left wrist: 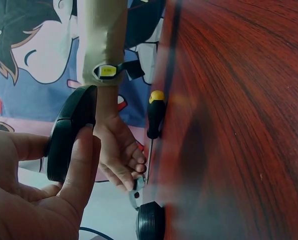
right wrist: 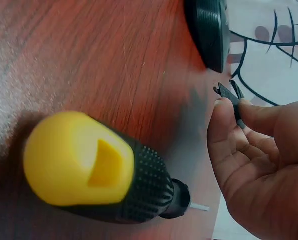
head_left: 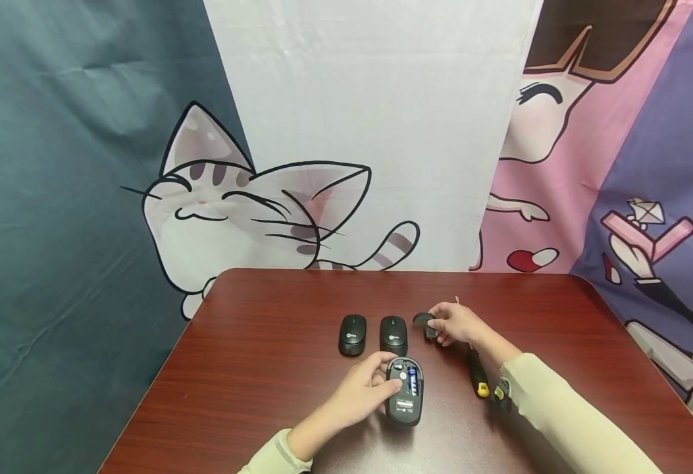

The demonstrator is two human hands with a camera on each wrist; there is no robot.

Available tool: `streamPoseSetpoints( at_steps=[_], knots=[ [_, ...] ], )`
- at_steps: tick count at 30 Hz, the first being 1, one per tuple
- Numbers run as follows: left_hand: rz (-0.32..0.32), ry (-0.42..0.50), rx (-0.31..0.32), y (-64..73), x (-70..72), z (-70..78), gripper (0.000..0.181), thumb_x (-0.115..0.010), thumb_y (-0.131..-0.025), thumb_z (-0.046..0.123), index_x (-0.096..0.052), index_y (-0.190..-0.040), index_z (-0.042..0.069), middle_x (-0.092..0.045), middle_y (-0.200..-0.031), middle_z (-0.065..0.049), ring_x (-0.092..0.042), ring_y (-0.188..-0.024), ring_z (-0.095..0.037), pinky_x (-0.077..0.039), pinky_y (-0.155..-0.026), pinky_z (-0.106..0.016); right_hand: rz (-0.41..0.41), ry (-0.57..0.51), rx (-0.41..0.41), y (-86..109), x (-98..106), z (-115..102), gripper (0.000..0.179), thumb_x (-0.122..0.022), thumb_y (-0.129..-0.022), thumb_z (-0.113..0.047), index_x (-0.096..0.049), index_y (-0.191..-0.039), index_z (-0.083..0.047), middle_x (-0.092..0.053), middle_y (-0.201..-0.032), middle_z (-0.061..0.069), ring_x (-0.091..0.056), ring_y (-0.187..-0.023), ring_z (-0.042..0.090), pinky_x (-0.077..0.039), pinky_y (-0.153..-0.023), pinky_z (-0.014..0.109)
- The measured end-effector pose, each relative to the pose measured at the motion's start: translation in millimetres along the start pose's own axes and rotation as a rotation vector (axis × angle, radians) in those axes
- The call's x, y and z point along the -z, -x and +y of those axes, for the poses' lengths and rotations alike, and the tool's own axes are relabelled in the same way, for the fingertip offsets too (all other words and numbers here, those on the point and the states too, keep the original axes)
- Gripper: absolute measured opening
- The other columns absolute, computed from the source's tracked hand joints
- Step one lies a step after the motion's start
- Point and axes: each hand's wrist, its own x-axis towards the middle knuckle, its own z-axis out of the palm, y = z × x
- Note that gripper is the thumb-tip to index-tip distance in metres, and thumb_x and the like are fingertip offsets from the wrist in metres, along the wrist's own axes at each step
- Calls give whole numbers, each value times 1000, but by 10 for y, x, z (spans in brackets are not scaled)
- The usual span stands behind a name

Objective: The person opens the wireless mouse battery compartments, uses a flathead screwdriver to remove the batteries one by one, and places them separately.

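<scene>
My left hand [head_left: 360, 390] grips a black computer mouse [head_left: 404, 409], turned with its underside toward the head camera. Its battery compartment lies uncovered, with a blue battery [head_left: 413, 380] inside. To the right and farther back, my right hand [head_left: 455, 322] pinches a small black cover [right wrist: 229, 96] between thumb and fingers. A curved dark edge [head_left: 422, 318] shows beside those fingertips; whether it belongs to the same cover I cannot tell. Two more black mice, a left one [head_left: 353, 334] and a right one [head_left: 393, 332], rest upright on the table beyond my left hand.
A screwdriver [head_left: 477, 372] with a black and yellow handle lies on the table under my right forearm, its shaft pointing away. The brown wooden table [head_left: 251, 368] ends at a printed cloth backdrop [head_left: 393, 131] with cartoon figures.
</scene>
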Motion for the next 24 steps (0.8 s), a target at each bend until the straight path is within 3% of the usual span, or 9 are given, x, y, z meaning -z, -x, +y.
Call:
streamPoseSetpoints(
  at_steps=[7, 13, 24],
  knots=[
    [-4, 4, 1, 6, -1, 12, 42, -67, -95, 8, -55, -135, 2, -65, -103, -6, -66, -74, -8, -64, -56, -41, -14, 113, 3, -45, -33, 61, 18, -65, -96, 0, -61, -112, 8, -70, -94, 16, -69, -60, 21, -63, -55, 35],
    [-5, 12, -6, 11, 0, 18, 42, -68, -94, 7, -55, -134, 1, -65, -102, -7, -66, -73, -9, -63, -57, -46, 7, 217, 24, -79, -27, 60, 18, -65, -97, -1, -61, -111, 10, -68, -83, 13, -68, -59, 19, -62, -52, 32],
    [-8, -6, -2, 0, -12, 17, 44, -68, -94, 9, -54, -136, 2, -66, -105, -6, -66, -73, -9, -64, -57, -41, 60, 503, 68, -111, -68, 11, 27, -71, -95, -11, -63, -113, 7, -67, -74, 5, -63, -51, 14, -55, -46, 26]
  ],
)
